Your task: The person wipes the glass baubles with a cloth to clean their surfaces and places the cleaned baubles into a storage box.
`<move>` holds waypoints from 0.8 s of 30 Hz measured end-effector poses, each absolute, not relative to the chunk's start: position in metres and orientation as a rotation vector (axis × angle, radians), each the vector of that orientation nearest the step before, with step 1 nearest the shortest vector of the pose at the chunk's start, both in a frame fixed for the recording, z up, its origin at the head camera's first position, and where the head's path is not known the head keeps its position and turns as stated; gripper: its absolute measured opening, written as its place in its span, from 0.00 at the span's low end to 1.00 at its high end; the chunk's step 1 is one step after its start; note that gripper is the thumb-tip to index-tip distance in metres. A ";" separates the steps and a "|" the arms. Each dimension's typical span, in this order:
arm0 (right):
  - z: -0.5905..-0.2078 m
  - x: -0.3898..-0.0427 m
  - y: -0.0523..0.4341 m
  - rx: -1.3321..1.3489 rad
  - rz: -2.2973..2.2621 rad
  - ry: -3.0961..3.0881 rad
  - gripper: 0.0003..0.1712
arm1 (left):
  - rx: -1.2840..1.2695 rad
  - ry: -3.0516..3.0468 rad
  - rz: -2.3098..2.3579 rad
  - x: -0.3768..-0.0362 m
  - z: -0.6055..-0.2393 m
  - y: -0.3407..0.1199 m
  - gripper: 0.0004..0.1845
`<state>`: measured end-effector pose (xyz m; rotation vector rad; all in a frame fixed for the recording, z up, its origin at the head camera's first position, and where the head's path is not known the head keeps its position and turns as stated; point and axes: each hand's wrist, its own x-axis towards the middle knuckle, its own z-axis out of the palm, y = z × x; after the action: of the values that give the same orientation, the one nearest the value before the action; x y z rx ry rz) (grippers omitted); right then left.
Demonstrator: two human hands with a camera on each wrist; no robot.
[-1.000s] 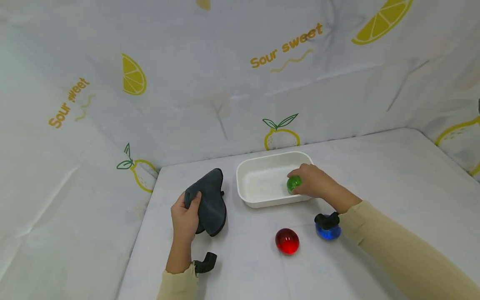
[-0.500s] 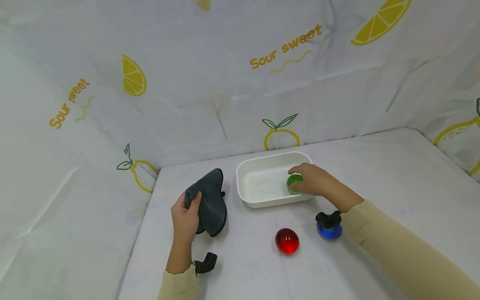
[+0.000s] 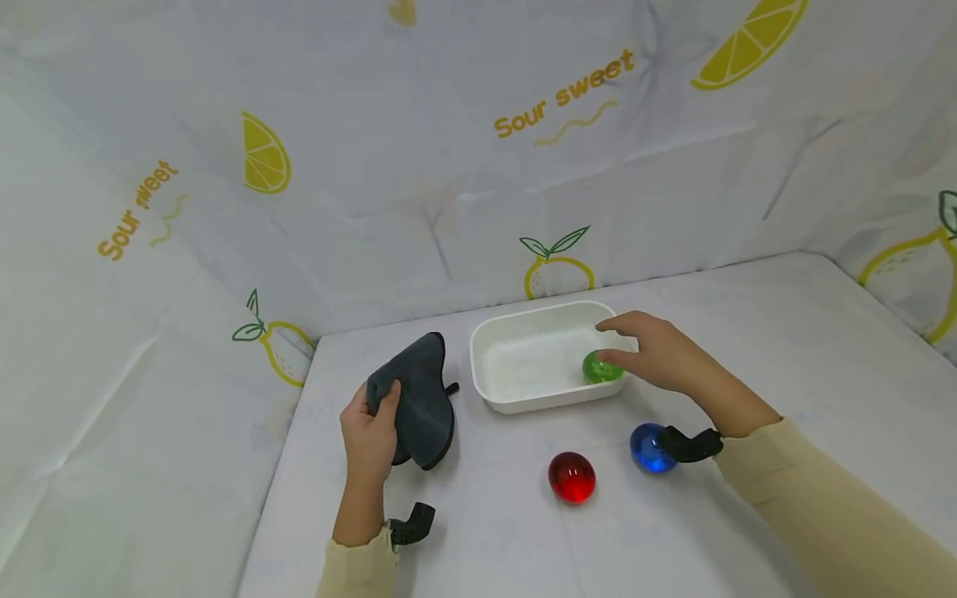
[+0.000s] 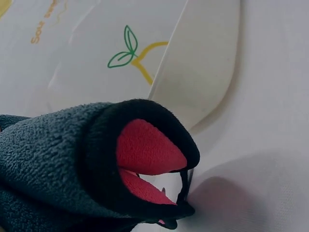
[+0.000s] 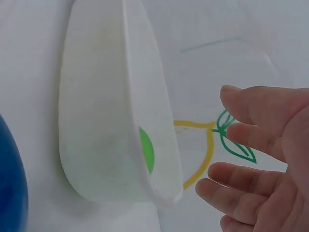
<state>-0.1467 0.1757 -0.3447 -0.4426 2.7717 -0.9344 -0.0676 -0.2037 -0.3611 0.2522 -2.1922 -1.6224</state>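
The right hand (image 3: 658, 357) hovers with its fingers spread and relaxed above the right end of the white rectangular plastic tray (image 3: 523, 400), holding nothing; the small green glossy ball (image 3: 601, 368) lies inside the tray at that end, just beneath the fingertips. The tray's long axis runs left to right across the table. The left hand (image 3: 370, 436) grips the dark grey fleece cloth (image 3: 422, 390), its thumb curled over the fabric; the cloth stretches lengthwise away from the person.

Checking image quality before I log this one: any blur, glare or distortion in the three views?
Head view: sharp, evenly lit, soft shadows, small glints on the red ball and blue ball. Left wrist view: grey cloth fills the frame, slightly soft. Right wrist view: white tub looks stretched, right hand blurred close up.
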 end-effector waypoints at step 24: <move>-0.379 -0.087 0.225 -0.448 -0.941 2.577 0.32 | 0.110 -2.004 -1.519 -0.072 -0.357 -0.212 0.13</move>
<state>-0.0866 0.2246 -0.3788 -0.4483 2.5772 -0.9408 -0.0717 -0.2115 -0.3565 0.1103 -2.0036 -1.5193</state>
